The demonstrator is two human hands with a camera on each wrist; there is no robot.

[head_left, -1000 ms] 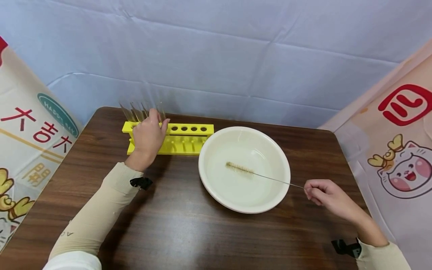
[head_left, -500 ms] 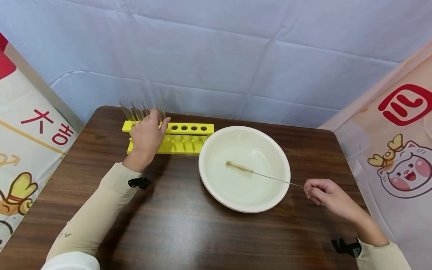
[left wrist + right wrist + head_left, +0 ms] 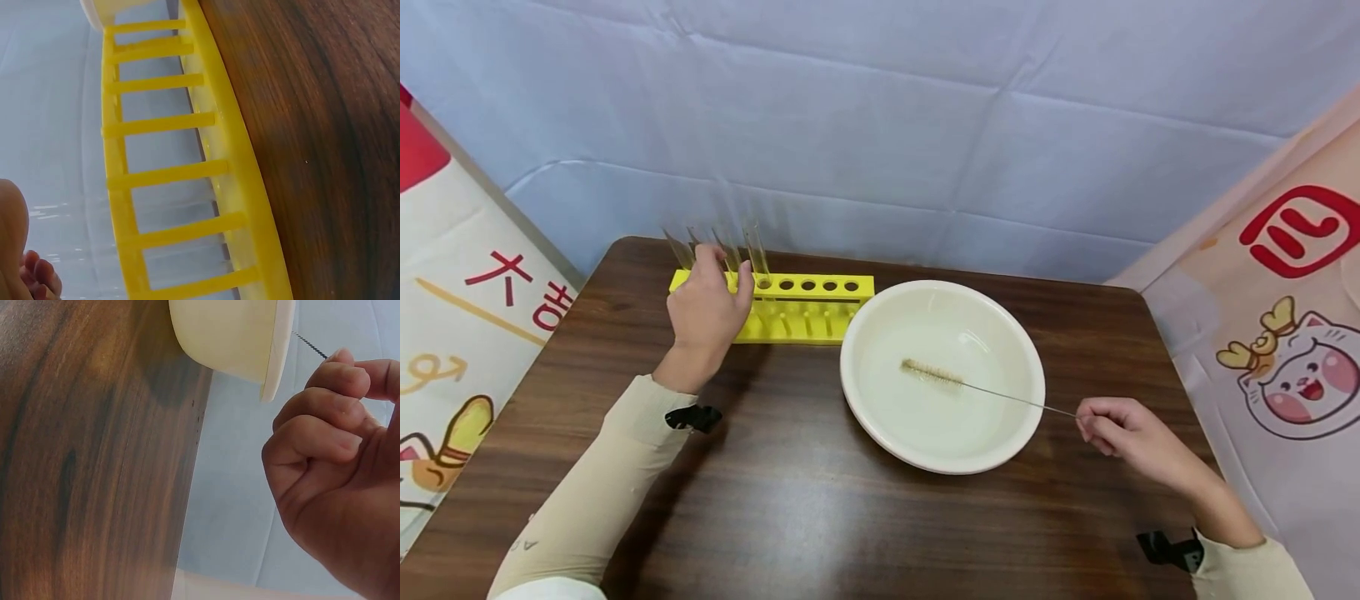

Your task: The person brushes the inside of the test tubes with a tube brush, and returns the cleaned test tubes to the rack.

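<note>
My left hand (image 3: 706, 304) is at the left part of a yellow test tube rack (image 3: 820, 333), among several clear glass test tubes. One test tube (image 3: 757, 254) stands in a hole just right of my thumb; another test tube (image 3: 676, 248) leans out at the far left. Thumb and index finger are apart in the head view, and whether the other fingertips touch a tube is hidden. My right hand (image 3: 1123, 433) pinches the wire handle of a test tube brush (image 3: 932, 372). Its bristles lie in the white basin (image 3: 857, 400), which seems to hold water.
Several holes on the rack's right half (image 3: 830, 285) hold no tube. The basin stands against the rack's right end on a brown wooden table (image 3: 790, 492). A pale cloth (image 3: 880, 125) hangs behind, and printed cloths (image 3: 1300, 333) flank both sides.
My left hand has shifted left along the rack, uncovering the rightmost test tube and its hole. The right hand, brush and basin have stayed in place.
</note>
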